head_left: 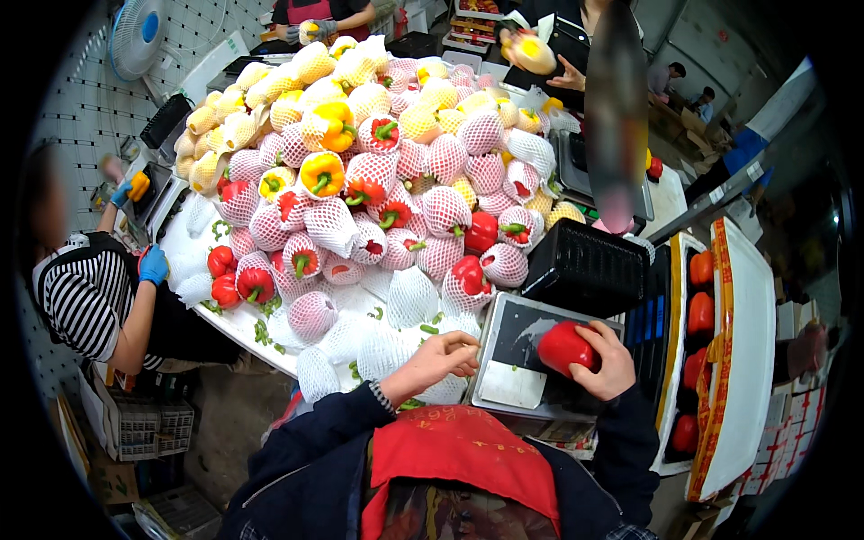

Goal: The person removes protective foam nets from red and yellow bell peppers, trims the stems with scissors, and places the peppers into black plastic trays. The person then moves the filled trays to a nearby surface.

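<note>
My right hand (614,367) grips a red bell pepper (562,347) from its right side. The pepper is just over the dark plate of a flat weighing scale (513,326), whether touching it I cannot tell. A small pale square (510,384) lies on the scale's near left corner. My left hand (439,362) hovers left of the scale with thumb and fingers pinched together; anything between them is too small to make out. Beside it lie empty white foam net sleeves (385,349) and bits of green stem. A large heap of net-wrapped red and yellow peppers (396,184) rises beyond.
A stack of black plastic trays (587,270) stands behind the scale. To the right is a foam box (675,360) holding red peppers, with its white lid (749,351) upright. A co-worker (90,297) in blue gloves works at left; others stand across the table.
</note>
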{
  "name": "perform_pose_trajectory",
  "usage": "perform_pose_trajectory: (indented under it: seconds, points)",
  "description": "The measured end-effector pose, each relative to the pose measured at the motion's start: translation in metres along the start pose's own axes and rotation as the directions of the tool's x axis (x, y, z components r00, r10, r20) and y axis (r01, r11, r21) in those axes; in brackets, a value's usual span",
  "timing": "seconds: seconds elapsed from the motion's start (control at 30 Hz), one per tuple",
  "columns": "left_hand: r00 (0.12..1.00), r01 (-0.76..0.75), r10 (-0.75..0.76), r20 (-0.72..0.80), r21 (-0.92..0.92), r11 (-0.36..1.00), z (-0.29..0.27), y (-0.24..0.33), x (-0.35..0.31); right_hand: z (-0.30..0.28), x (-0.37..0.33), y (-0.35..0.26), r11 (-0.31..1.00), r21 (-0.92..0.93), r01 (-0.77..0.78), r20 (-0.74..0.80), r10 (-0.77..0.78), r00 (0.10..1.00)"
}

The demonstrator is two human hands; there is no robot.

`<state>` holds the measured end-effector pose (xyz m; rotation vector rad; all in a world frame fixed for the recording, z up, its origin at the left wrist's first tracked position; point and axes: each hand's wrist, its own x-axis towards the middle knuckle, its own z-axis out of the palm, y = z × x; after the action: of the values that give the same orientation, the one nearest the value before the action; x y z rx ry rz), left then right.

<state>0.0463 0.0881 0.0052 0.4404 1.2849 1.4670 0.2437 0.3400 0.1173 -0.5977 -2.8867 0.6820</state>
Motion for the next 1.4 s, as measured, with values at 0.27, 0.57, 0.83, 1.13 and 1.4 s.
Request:
perform_pose_trajectory:
  seconds: [0.27,0.57,0.83,1.13,1.4]
  points:
    - [0.845,-0.266,0.429,-0.321,0.444,0.855,-0.064,0.013,0.05,0.023,0.009,0.006,0.983,-0.033,0.181,0.064,-0.178,0.982]
    - [0.626,-0.06,0.77,-0.122,0.977,0.203,-0.109,0.083,0.157,0.049,-0.019,0.004,0.996,-0.082,0.025,-0.302,-0.049,0.952]
    - [0.765,0.01,0.633,-0.121,0.984,0.176,-0.135,0.106,0.2,0.051,-0.02,0.007,0.997,-0.045,-0.064,-0.266,0.05,0.963]
    - [0.871,-0.489,0.47,-0.14,-0.333,0.806,-0.086,0.088,0.108,0.058,-0.004,-0.073,0.933,0.344,0.107,-0.479,0.076,0.875]
    - [0.892,-0.448,0.39,-0.23,-0.317,0.836,-0.045,0.024,0.033,0.143,0.081,-0.116,0.48,0.875,0.07,-0.119,0.072,0.99]
